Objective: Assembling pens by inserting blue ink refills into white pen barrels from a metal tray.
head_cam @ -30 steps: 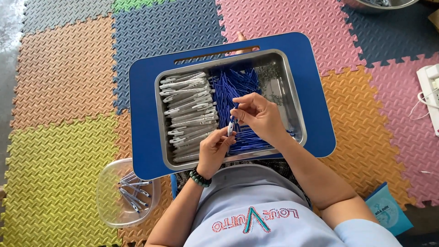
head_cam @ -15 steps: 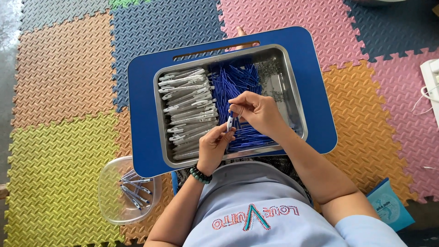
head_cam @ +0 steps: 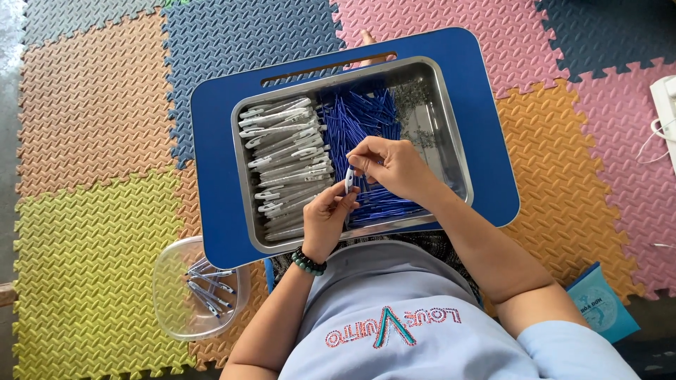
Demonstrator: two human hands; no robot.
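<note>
A flat blue package [head_cam: 601, 304] with pale print lies at the near right on the floor, half on an orange mat tile, its corner pointing toward the person. At the far right edge a white, boxy object [head_cam: 665, 105] with a thin white cord shows only in part.

The floor is covered by interlocking foam tiles [head_cam: 91, 105] — orange, yellow, slate blue, pink and dark blue — with ridged surfaces. On them sits a blue lap table [head_cam: 211, 155] with rounded corners and a slot along its far edge. A steel tray [head_cam: 451, 127] rests on it. The left part of the tray holds a stack of white pen barrels [head_cam: 285, 151], the middle a heap of blue refills [head_cam: 362, 119], and the right a scatter of small metal pieces too fine to make out.

Both hands meet over the near middle of the tray. The left hand [head_cam: 325, 219], with a dark beaded bracelet [head_cam: 308, 261] on its wrist, pinches the lower end of a white pen barrel [head_cam: 348, 178] held nearly upright; the right hand [head_cam: 391, 165] has its fingertips closed at the barrel's top — what it grips there is too small to tell.

At the near left, on the mat, a clear plastic bowl [head_cam: 169, 281] holds a few assembled pens [head_cam: 208, 288].
</note>
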